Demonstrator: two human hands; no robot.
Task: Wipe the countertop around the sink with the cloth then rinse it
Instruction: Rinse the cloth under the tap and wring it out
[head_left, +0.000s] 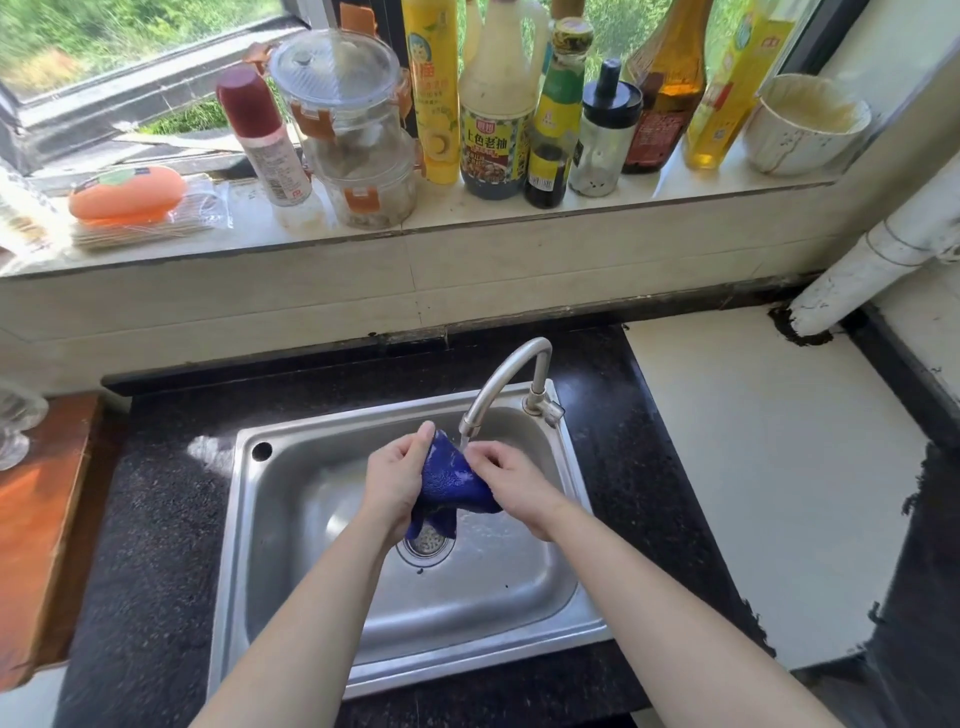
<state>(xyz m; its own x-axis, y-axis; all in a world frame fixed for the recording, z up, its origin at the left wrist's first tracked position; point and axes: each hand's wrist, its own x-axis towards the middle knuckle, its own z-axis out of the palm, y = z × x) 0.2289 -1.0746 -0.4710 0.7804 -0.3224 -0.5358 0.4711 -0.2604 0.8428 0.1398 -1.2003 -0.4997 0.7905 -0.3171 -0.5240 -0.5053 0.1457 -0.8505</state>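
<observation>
Domestic kitchen: steel sink (270, 525) set in dark countertop (156, 519), faucet (506, 379), windowsill (519, 221) stocked with condiment bottles (496, 104) (sauces, oils).

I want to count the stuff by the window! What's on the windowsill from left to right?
Orange sponge → red-capped bottle → clear containers → yellow bottle → soy sauce jug → small dark bottle → black-lidded shaker → brown bottle → oil bottle → white bowl.
</observation>
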